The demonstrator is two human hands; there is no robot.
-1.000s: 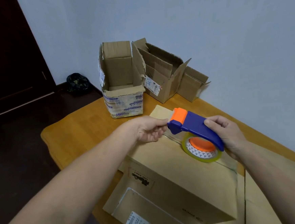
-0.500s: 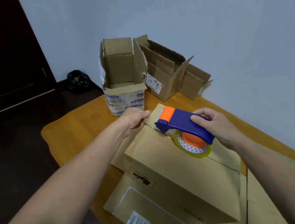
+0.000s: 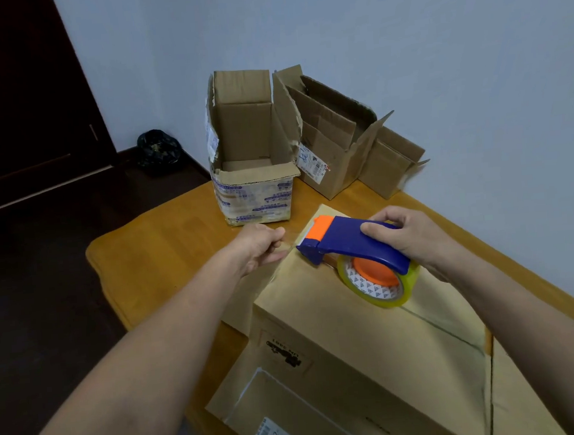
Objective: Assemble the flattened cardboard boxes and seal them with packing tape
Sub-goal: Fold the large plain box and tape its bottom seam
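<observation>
Both hands work atop the closed cardboard box point(image 3: 338, 319) toward the desk's point(image 3: 165, 257) near edge. The right hand point(image 3: 414, 238) grips the tape dispenser point(image 3: 346, 243). The left hand point(image 3: 260, 247) pinches the tape strip point(image 3: 289, 248) at the box's far end.

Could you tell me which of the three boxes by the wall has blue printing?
The leftmost box, standing upright with blue print across its front; the middle box and the right box show plain brown cardboard.

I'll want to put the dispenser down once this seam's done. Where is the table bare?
The table is bare at its left corner, between the printed open box, the left hand and the rounded edge. Crowded: two open boxes at the back, the box being taped in the middle, flattened cardboard in front.
</observation>
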